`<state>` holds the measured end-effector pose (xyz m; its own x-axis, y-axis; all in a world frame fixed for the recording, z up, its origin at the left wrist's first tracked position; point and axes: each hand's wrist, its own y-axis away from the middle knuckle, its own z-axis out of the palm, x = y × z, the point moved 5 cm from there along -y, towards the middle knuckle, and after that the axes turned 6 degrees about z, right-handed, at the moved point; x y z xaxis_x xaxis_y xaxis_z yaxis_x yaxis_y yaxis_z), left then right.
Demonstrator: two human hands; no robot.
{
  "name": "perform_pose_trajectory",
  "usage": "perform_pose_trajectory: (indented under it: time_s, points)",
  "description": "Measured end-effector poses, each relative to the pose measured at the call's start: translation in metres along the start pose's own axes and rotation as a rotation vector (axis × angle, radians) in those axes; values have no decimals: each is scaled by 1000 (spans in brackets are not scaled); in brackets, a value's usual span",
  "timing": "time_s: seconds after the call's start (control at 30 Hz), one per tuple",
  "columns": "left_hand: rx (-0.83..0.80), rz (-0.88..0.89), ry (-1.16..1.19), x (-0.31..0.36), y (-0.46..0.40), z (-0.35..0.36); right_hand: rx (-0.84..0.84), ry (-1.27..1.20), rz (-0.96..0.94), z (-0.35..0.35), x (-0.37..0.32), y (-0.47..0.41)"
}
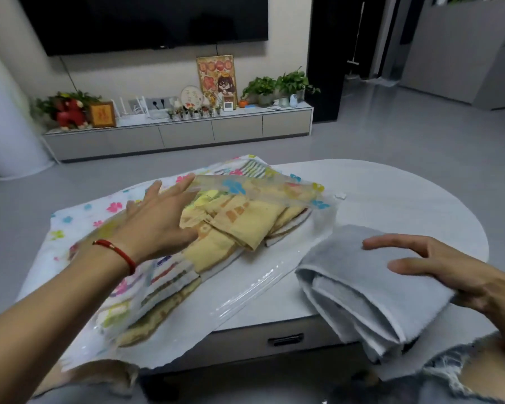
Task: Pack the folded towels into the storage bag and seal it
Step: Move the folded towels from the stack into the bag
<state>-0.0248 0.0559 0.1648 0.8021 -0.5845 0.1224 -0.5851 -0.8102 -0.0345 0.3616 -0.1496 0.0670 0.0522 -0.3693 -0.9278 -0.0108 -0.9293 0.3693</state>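
A clear storage bag (79,220) printed with coloured flowers lies across the white table (391,196), its mouth facing right. Folded yellow towels (239,220) lie partly inside it and stick out of the mouth. A striped folded towel (169,282) sits under them near the front. My left hand (158,217) rests flat with spread fingers on top of the bag over the towels. A folded grey towel (359,284) lies at the table's front right edge, hanging over it. My right hand (438,269) lies on the grey towel, thumb under its edge.
A small white clip (340,195) lies on the table behind the bag. The table has a drawer handle (286,339) at the front. Beyond are the grey floor, a low TV cabinet (181,132) with plants and ornaments, and a wall-mounted screen.
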Motion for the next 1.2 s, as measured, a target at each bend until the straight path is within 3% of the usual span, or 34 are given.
perform_pose_trajectory:
  time_s: [0.17,0.33,0.4,0.5,0.63,0.67,0.77,0.83,0.97,1.1,1.2]
  points:
    - [6,36,17,6,-10,-31,-209,-109,-102,134,-44,-57]
    - [5,51,3,0,-18,-48,-83,-474,-256,240,-86,-150]
    - [18,52,29,-2,-19,-51,36,-353,-217,273,-73,-180]
    - [20,61,53,1,-16,-45,66,-50,-92,311,-40,-200]
    - [58,75,117,14,-3,-30,-73,2,-89,299,-30,-188]
    - [76,84,136,18,1,-27,-7,17,-118,281,-30,-181]
    - [151,113,234,29,11,-18,588,175,-244,201,-26,-161]
    - [196,122,284,35,17,-16,771,204,-217,163,-22,-166]
    - [256,164,360,38,24,-18,544,381,53,158,-22,-223]
    - [269,169,368,30,30,-22,688,242,60,163,-32,-257]
    - [222,179,369,26,32,-20,629,231,56,162,-41,-263]
